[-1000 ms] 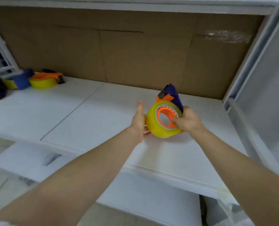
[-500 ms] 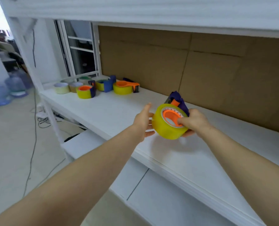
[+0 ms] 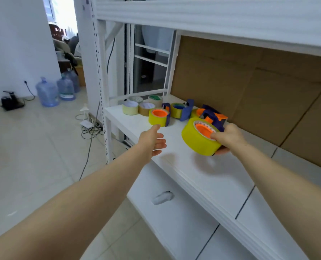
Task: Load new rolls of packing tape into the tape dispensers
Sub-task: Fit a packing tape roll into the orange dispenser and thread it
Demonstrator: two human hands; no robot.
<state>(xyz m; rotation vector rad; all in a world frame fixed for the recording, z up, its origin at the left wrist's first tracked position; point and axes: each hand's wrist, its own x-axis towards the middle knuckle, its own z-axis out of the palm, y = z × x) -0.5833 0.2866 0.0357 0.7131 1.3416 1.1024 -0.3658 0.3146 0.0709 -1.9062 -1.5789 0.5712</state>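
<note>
Fingers (image 3: 215, 136) of my right hand (image 3: 229, 136) are pinching the yellow tape roll (image 3: 199, 142) on its orange-and-blue plastic dispenser (image 3: 215, 119) above the white shelf board (image 3: 221, 177), toward its front edge. My left hand (image 3: 152, 139) is hanging spread and empty. Probably best lowering it flat.

Yellow tape roll (image 3: 197, 142), orange core, white shelf (image 3: 221, 177).

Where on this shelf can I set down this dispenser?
Bare white shelf board lies beneath the yellow-roll blue dispenser in your right hand and runs right along the brown cardboard backing. The far end, past your left hand, is crowded with tape rolls and dispensers.
</note>
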